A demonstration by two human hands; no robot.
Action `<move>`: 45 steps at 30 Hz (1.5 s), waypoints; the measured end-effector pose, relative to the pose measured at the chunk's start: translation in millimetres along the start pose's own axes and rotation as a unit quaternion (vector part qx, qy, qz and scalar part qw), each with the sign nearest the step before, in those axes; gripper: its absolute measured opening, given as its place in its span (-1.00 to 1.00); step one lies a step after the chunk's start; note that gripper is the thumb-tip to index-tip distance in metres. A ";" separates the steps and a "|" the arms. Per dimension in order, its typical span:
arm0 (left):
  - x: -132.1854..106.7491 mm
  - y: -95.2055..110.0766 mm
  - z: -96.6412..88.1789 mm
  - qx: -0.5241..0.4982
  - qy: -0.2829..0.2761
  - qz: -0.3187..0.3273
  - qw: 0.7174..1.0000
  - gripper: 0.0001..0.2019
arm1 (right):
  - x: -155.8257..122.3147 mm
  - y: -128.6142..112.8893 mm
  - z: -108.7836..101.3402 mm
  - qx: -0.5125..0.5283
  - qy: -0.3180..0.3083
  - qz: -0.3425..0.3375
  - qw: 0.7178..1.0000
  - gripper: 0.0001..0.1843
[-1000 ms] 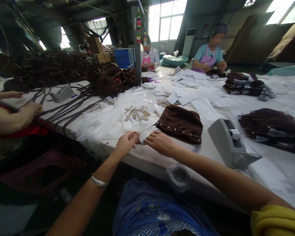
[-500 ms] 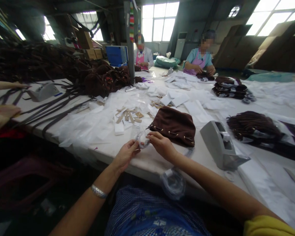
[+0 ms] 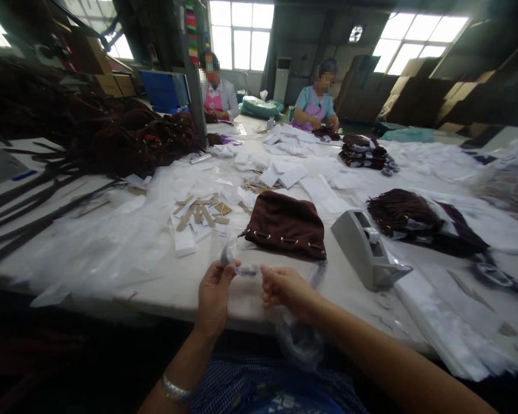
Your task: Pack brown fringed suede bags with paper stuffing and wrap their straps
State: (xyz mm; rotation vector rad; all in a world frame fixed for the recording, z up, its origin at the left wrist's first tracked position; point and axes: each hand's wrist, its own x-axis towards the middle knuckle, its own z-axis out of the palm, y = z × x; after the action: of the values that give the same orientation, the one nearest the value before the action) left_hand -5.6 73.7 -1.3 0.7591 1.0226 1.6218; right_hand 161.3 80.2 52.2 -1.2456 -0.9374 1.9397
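A brown drawstring bag (image 3: 287, 221) with brass-coloured eyelets lies on the table just beyond my hands. My left hand (image 3: 213, 293) is closed round a dark strap wrapped in clear plastic (image 3: 246, 269), with thumb and fingers pinching it. My right hand (image 3: 285, 288) is pinched at the other end of this wrapped piece, level with the left. A coil of clear plastic wrap (image 3: 300, 342), with something greyish inside, hangs over the table edge below my right hand. The fingertips of my right hand are partly blurred.
A grey tape dispenser (image 3: 369, 247) stands right of the bag. Cardboard strips (image 3: 202, 211) and clear plastic bags (image 3: 116, 230) lie to the left. Stacked brown bags (image 3: 418, 218) lie at right, a brown heap (image 3: 129, 138) at left. Two co-workers (image 3: 315, 109) sit across the table.
My hands have drawn apart, with the wrapped strap stretched between them. The view has turned right, so the scene sits farther left; the other person's hands at left are out of view.
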 end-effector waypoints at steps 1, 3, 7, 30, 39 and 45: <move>-0.4 -1.7 0.8 0.002 0.003 0.003 1.000 -0.76 | -1.3 -0.1 0.5 0.008 -0.011 0.023 1.000 -0.46; -2.4 -4.0 2.4 0.012 0.000 0.002 1.000 -0.75 | 0.3 -0.1 0.6 0.024 -0.017 0.026 0.999 -0.47; -8.7 -0.7 3.3 0.056 -0.041 -0.031 0.997 -0.75 | 14.2 -1.0 -1.6 0.022 0.018 -0.041 0.999 -0.59; 22.2 33.8 10.5 -0.034 -0.101 -0.191 0.976 -0.74 | 32.9 -19.6 -22.4 -0.552 0.047 -0.348 0.756 -0.61; 19.0 25.4 12.2 -0.003 -0.116 -0.221 0.968 -0.76 | 33.9 -20.1 -27.7 -0.637 -0.030 -0.374 0.673 -0.64; 19.6 31.4 15.3 0.049 -0.130 -0.255 0.957 -0.75 | 34.5 -21.4 -28.6 -0.579 -0.051 -0.378 0.720 -0.58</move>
State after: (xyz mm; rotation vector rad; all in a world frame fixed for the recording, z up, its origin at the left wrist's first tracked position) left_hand -11.1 92.9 33.4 0.6823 1.0100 1.0079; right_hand 178.8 126.1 45.3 -0.9820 -2.4384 0.6301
